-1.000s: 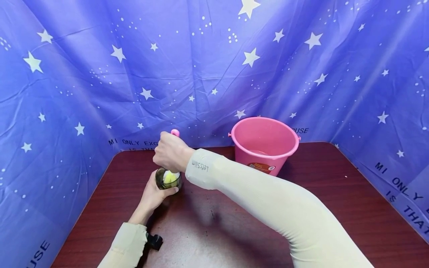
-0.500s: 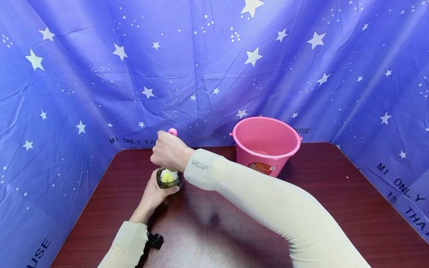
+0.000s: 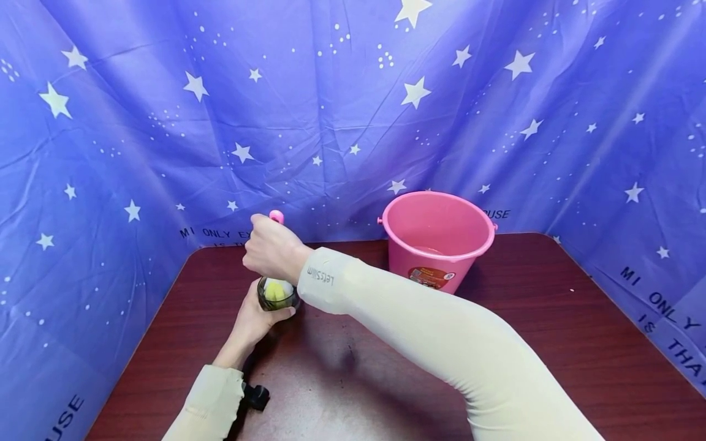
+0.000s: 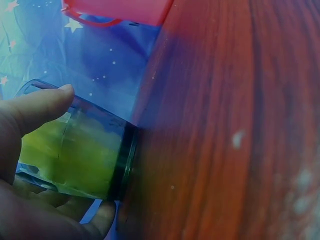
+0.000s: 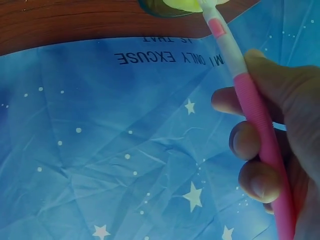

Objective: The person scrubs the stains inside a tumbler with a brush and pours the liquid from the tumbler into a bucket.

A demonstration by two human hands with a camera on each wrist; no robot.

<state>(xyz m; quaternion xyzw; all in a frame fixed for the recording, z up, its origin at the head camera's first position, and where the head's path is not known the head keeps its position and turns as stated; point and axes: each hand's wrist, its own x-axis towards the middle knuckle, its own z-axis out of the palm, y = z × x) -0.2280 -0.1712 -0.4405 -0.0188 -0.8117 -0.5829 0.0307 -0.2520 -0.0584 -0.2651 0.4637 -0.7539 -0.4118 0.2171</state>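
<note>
A dark-tinted clear glass cup (image 3: 289, 301) stands upright on the table, held by my left hand (image 3: 255, 315) with the thumb on the near side and fingers around the back. In the left wrist view the glass (image 4: 75, 175) shows a yellow-green sponge head pressed inside it. That sponge (image 3: 276, 290), yellow and white, belongs to a cup brush whose pink and white handle (image 5: 259, 112) my right hand (image 3: 273, 248) grips just above the cup. The handle's pink end (image 3: 277, 216) sticks out beyond the fist. My right wrist and sleeve cover part of the cup's rim.
A pink bucket (image 3: 401, 257) stands at the back of the dark red wooden table (image 3: 529, 318), right of the hands. A starry blue curtain (image 3: 320, 122) surrounds the table on the back and both sides. My right arm crosses over the table's middle.
My right hand and the brush handle have shifted a little to the left, and the sponge has turned or tilted inside the cup. The left hand and the cup stay nearly in place.
</note>
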